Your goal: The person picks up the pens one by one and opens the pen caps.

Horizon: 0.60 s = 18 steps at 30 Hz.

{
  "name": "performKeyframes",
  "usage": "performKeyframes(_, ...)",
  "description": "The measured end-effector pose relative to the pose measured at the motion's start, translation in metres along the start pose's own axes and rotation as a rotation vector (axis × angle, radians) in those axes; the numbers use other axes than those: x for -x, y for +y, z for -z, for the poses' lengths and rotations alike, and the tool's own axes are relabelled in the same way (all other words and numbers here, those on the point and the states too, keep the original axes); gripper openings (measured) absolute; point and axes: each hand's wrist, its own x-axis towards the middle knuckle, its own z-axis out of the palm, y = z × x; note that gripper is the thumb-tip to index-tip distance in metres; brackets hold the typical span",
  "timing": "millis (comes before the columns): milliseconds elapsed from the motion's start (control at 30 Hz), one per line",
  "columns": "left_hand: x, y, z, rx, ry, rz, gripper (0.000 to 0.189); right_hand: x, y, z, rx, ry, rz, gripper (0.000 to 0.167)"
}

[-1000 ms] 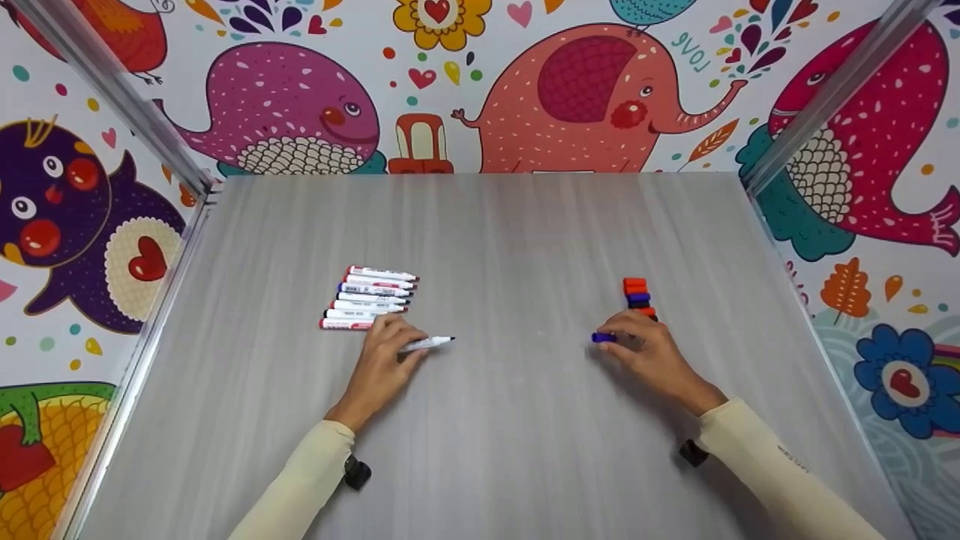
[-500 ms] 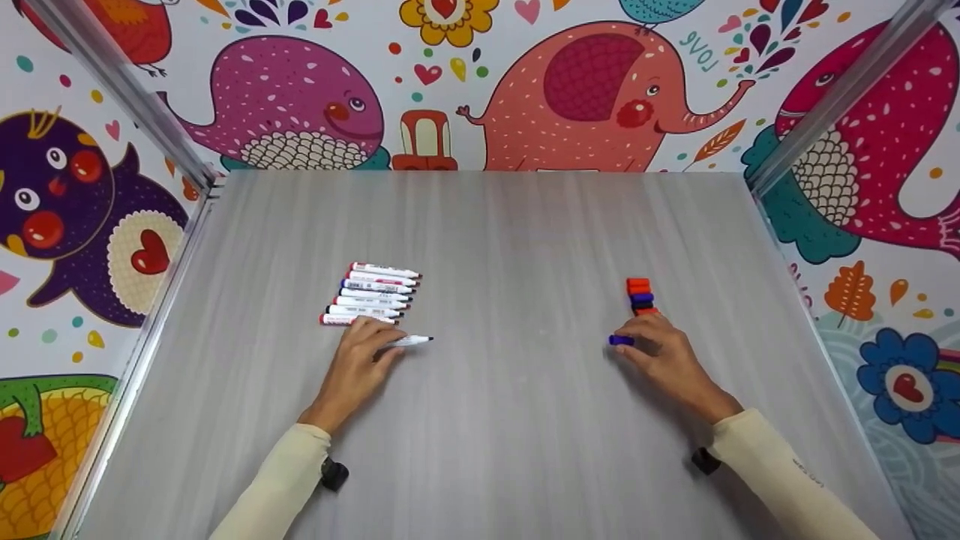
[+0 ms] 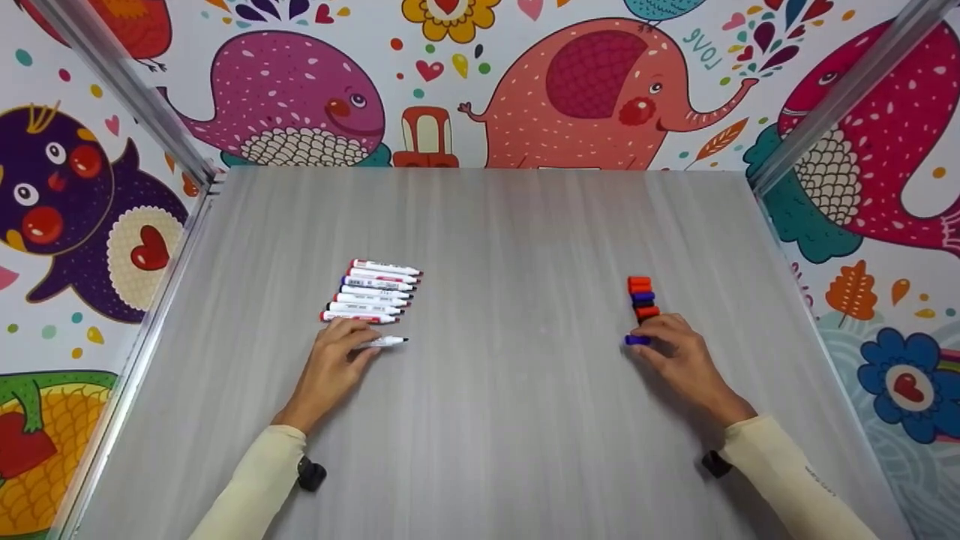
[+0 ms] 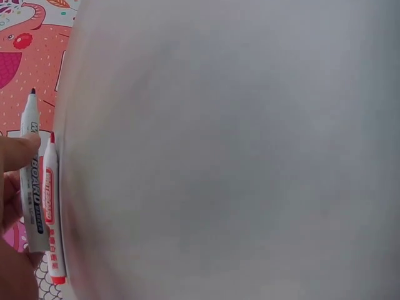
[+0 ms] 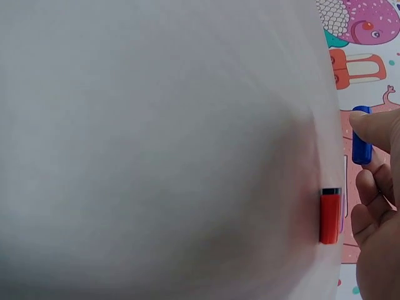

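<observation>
My left hand (image 3: 330, 367) pinches a white whiteboard marker (image 3: 388, 341), uncapped, its dark tip pointing right. Just beyond it lies a row of several uncapped markers (image 3: 375, 298), stacked side by side. In the left wrist view the held marker (image 4: 29, 187) is beside a red-tipped marker (image 4: 51, 206) of that row. Between thumb and fingers my right hand (image 3: 690, 360) pinches a blue marker cap (image 3: 637, 340). A column of red, blue and black caps (image 3: 640, 284) lies just past this hand, its near end partly hidden by the fingers. A red cap (image 5: 330, 217) shows in the right wrist view.
Both rows lie on a grey wood-grain table (image 3: 510, 420). Metal posts (image 3: 120, 90) rise at the back corners, and a printed cartoon wall (image 3: 300, 97) closes off the back and sides. Bare tabletop stretches between the markers and the caps.
My left hand has drawn left with the marker, to beside the near end of the marker row. My right hand has shifted right with the blue cap, toward the cap column's near end.
</observation>
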Motion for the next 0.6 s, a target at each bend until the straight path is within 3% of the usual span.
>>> performKeyframes(167,0.002,-0.007,0.004,-0.023,-0.009,0.008,0.026,0.003,0.004,0.006,0.021,0.004,-0.037,0.034)
performKeyframes(433,0.006,-0.011,0.012,-0.058,0.001,0.017,0.026,0.006,0.017,0.014,0.049,0.041,-0.003,0.033)
performKeyframes(600,0.006,-0.012,0.016,-0.09,-0.004,0.014,0.026,0.01,0.021,0.016,0.065,0.054,-0.044,0.032)
